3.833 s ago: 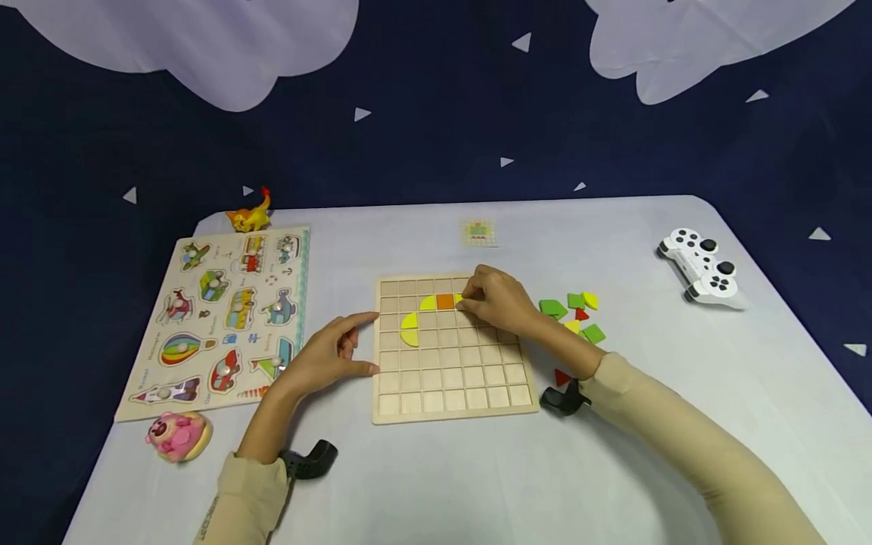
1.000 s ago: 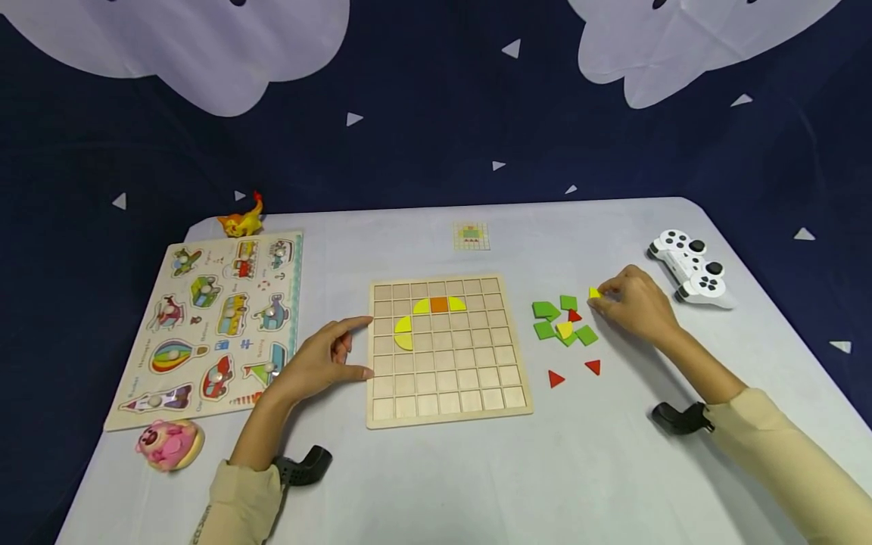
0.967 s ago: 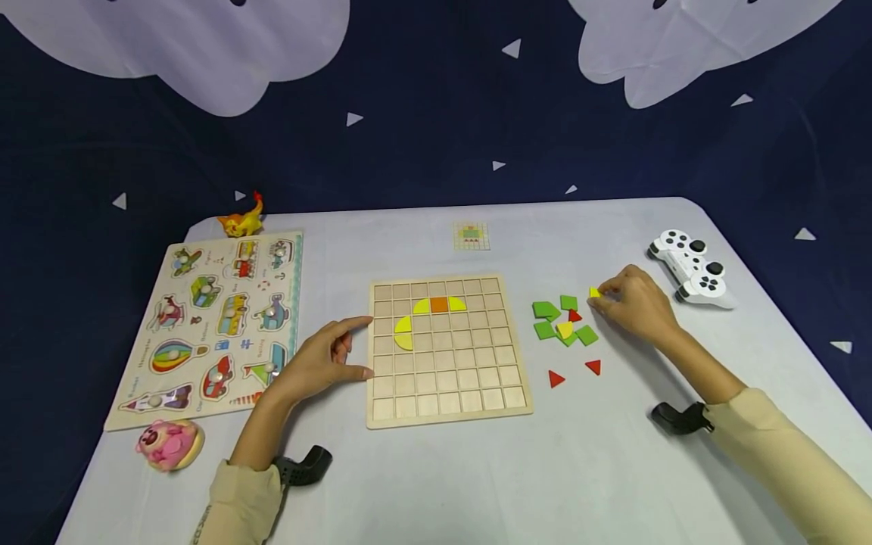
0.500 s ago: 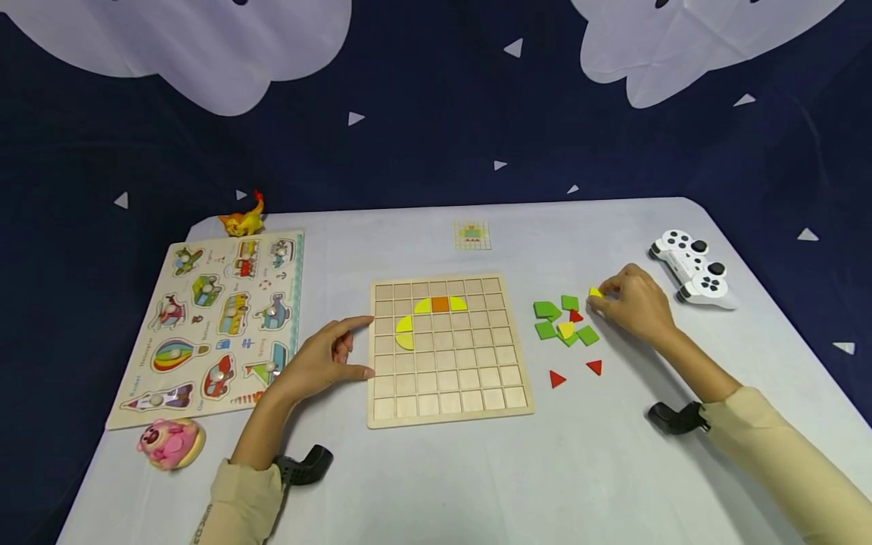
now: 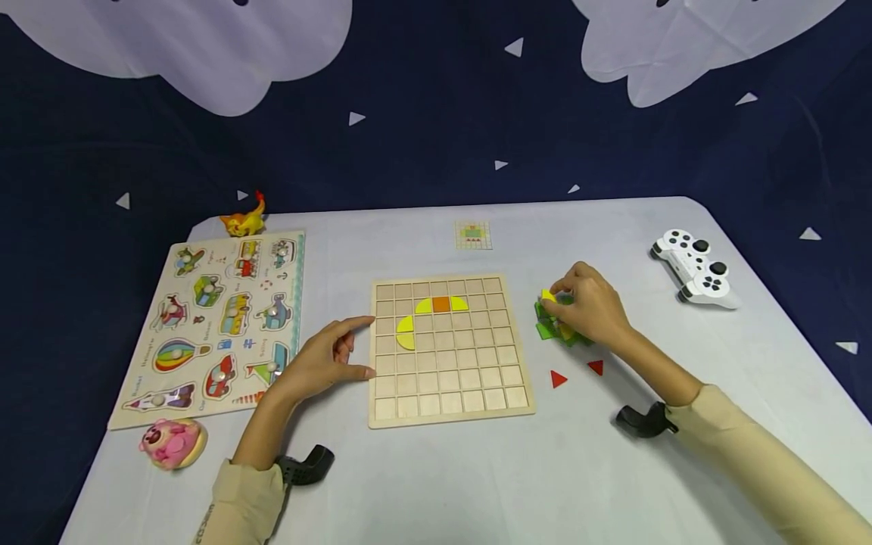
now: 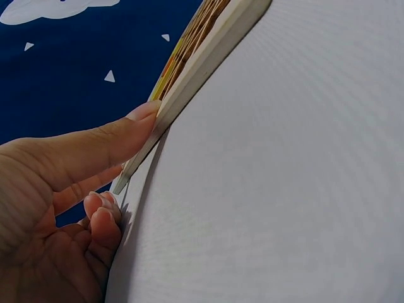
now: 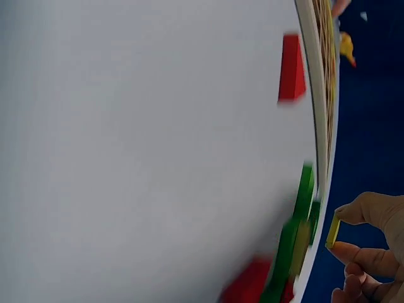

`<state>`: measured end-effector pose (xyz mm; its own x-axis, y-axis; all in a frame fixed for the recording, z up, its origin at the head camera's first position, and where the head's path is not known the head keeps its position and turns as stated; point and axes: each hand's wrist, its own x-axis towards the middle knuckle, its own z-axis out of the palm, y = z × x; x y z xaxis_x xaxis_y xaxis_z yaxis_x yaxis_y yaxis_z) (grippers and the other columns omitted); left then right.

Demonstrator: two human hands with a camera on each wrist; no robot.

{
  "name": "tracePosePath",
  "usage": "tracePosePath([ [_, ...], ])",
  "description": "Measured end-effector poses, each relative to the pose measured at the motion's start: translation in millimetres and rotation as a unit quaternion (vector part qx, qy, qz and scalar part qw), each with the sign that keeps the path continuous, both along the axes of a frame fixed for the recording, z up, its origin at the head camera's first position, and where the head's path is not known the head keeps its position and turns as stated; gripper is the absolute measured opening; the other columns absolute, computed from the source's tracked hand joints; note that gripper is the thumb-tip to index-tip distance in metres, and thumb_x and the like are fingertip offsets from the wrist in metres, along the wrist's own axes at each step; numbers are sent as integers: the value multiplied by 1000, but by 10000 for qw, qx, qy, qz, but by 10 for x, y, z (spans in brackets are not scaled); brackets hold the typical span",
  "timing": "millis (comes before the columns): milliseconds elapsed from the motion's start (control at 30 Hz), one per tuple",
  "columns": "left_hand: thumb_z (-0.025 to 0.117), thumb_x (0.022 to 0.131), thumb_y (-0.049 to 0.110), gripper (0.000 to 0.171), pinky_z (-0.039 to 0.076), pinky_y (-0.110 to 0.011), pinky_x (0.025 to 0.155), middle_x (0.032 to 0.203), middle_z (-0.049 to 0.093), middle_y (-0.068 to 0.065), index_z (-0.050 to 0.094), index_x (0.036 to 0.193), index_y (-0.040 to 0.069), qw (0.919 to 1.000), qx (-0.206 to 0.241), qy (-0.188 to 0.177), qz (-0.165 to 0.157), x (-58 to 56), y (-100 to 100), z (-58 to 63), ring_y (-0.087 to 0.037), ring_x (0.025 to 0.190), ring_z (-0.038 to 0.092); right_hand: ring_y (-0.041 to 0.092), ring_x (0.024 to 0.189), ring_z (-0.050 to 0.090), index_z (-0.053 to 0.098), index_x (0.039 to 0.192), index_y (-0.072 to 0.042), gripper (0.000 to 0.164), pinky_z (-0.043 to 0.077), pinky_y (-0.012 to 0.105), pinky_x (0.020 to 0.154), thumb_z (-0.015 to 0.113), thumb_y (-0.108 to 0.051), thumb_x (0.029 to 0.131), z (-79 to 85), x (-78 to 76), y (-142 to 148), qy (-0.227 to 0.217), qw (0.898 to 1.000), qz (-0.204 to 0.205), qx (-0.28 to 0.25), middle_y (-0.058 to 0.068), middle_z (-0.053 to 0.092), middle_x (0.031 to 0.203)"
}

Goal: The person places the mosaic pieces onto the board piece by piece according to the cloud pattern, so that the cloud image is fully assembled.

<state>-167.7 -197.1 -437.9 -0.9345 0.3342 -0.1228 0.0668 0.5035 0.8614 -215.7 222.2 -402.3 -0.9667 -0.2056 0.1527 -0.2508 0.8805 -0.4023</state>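
My right hand [image 5: 590,304] pinches a yellow tile [image 7: 333,231] between thumb and fingertips, over the pile of loose tiles right of the wooden grid board [image 5: 450,393]. In the right wrist view the tile shows edge-on. At the board's left edge, my left hand [image 5: 325,356] touches the frame with thumb and index fingertips spread apart, the other fingers bent in. Set in the board's cells are an orange square tile [image 5: 441,304] between two yellow rounded tiles, and two more yellow tiles [image 5: 405,333] lower left. Green tiles [image 5: 546,331] lie partly hidden under my right hand.
Two red triangles [image 5: 559,378] lie nearer me. A small pattern card [image 5: 473,235] lies behind the board. On the left are a picture puzzle board [image 5: 211,325], a pink bear figure [image 5: 173,443] and a yellow cat figure [image 5: 244,222]. A white game controller [image 5: 695,265] sits at the right.
A yellow tile was put beside the orange square. My right hand then pinched another yellow tile right of the pile and has moved left with it. The left hand stays at the board's edge.
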Motion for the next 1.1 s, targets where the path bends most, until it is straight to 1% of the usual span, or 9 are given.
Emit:
tracePosePath([
  [133,88,72,10,81,37,-25,64,91,43,-7,51,143,6,10000,11,14,-24,1,-2,-3,-18,75,40,23,81,49,76,95,5,27,44,36,67,78,-19,83,-21,15,-193,54,9995,304,-83,12,55,90],
  [333,88,72,9,81,37,-26,64,91,43,-8,50,144,5,10000,33,-28,-34,1,8,4,-18,75,41,21,82,48,76,93,5,26,43,34,69,80,-18,81,-61,49,-440,51,9973,716,-151,10,56,90],
  [500,88,72,10,81,37,-26,64,91,44,-7,50,144,6,10000,-2,-18,-42,-4,12,-5,-18,74,41,19,83,49,77,89,1,24,43,32,68,82,-20,79,-87,68,-606,7,9952,950,-242,6,56,89],
  [633,88,73,10,81,37,-26,64,91,43,-7,50,144,7,10000,-17,-27,-53,-10,13,-9,-18,74,41,17,84,50,77,88,-2,21,45,31,67,81,-22,80,-106,77,-703,-122,9943,1032,-238,3,56,89],
  [867,87,73,9,82,37,-27,65,91,43,-8,49,145,6,9999,25,-96,-46,-11,17,8,-19,75,41,18,82,50,78,92,-1,22,46,32,67,80,-20,83,-116,83,-795,-118,9935,1125,-116,5,56,90],
  [1100,88,73,9,82,37,-27,65,92,43,-8,49,145,7,9999,3,-121,-18,-13,-5,7,-19,75,41,20,83,53,78,91,1,18,48,35,71,81,-16,83,-133,53,-861,-150,9925,1175,-296,6,59,90],
])
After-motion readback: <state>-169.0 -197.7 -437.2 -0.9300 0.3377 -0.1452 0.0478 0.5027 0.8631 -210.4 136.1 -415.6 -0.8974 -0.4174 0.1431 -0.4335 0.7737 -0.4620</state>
